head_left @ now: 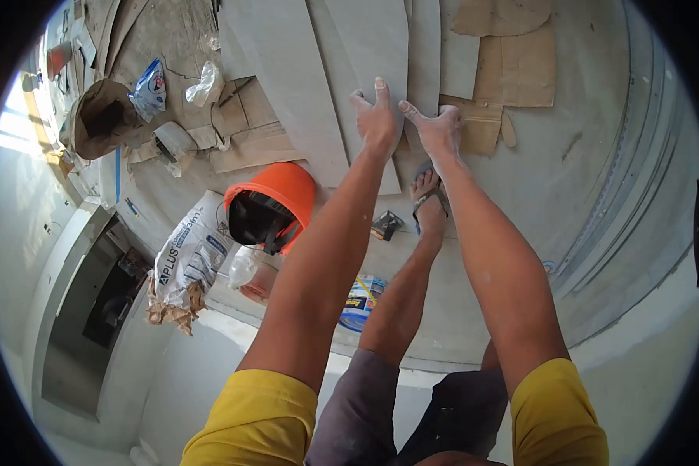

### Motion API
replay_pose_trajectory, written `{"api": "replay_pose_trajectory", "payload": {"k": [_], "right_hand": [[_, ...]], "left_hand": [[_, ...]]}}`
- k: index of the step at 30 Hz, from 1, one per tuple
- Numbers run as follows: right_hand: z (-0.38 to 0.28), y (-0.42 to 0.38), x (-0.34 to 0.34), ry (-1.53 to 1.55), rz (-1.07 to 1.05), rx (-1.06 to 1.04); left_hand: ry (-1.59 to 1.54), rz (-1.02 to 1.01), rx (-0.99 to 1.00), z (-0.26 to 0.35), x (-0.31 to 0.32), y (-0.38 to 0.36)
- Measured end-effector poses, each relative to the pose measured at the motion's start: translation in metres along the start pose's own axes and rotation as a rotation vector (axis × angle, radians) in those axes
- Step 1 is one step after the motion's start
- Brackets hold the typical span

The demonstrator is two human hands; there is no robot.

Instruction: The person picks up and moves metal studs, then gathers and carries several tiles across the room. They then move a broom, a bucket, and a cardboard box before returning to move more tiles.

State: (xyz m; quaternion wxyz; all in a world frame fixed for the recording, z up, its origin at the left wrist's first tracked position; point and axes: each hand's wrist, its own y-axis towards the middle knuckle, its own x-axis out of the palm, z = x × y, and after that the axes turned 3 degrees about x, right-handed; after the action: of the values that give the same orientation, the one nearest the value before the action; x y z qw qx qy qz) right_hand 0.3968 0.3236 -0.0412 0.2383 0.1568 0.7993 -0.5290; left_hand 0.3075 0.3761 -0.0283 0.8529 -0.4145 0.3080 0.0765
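Observation:
My left hand (375, 120), dusted white, is over a long grey board (373, 39), its thumb stretched out and its other fingers curled. Just right of that board's edge, my right hand (439, 130) is also whitened, with its thumb pointing left and its fingers curled in. The hands are a short way apart; anything inside the curled fingers is hidden. More grey boards (287, 62) lie around them, partly on brown cardboard (520, 66). My sandalled foot (429, 202) is just below the hands.
An orange bucket (299, 186) with dark items inside and a white printed sack (190, 248) stand at left. Near my leg are a labelled tub (359, 303) and a small dark object (387, 225). A brown paper bag (101, 120) is farther left; long metal strips (621, 186) lie right.

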Motion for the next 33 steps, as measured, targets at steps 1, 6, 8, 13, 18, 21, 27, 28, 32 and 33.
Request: {"api": "replay_pose_trajectory", "payload": {"k": [1, 6, 8, 13, 18, 21, 27, 28, 32, 33], "right_hand": [[0.002, -0.002, -0.004, 0.046, -0.062, -0.021], [0.009, 0.012, -0.01, 0.101, -0.196, -0.049], [0.013, 0.017, -0.01, 0.192, -0.277, -0.072], [0.009, 0.005, -0.029, 0.342, -0.321, -0.044], [-0.011, -0.019, -0.07, 0.284, -0.19, -0.031], [-0.037, -0.046, -0.109, 0.408, -0.15, -0.091], [-0.029, -0.058, -0.142, 0.541, -0.195, -0.024], [-0.023, -0.061, -0.146, 0.545, -0.19, -0.023], [0.002, -0.08, -0.164, 0.462, -0.142, -0.07], [0.007, -0.088, -0.168, 0.411, -0.122, -0.091]], "left_hand": [[-0.001, 0.023, -0.031, 0.002, 0.0, -0.004], [0.098, -0.005, 0.055, 0.008, 0.004, -0.013], [0.061, -0.054, 0.065, 0.007, 0.002, -0.02], [-0.182, -0.185, -0.1, 0.039, -0.01, -0.048], [-0.256, -0.291, -0.234, 0.069, -0.025, -0.057], [-0.279, -0.619, -0.282, 0.099, -0.035, -0.039], [-0.457, -0.448, -0.08, 0.19, -0.03, 0.052], [-0.454, -0.453, -0.077, 0.203, -0.027, 0.065], [-0.499, -0.557, -0.037, 0.235, -0.014, 0.075], [-0.453, -0.531, -0.054, 0.237, -0.009, 0.068]]}}
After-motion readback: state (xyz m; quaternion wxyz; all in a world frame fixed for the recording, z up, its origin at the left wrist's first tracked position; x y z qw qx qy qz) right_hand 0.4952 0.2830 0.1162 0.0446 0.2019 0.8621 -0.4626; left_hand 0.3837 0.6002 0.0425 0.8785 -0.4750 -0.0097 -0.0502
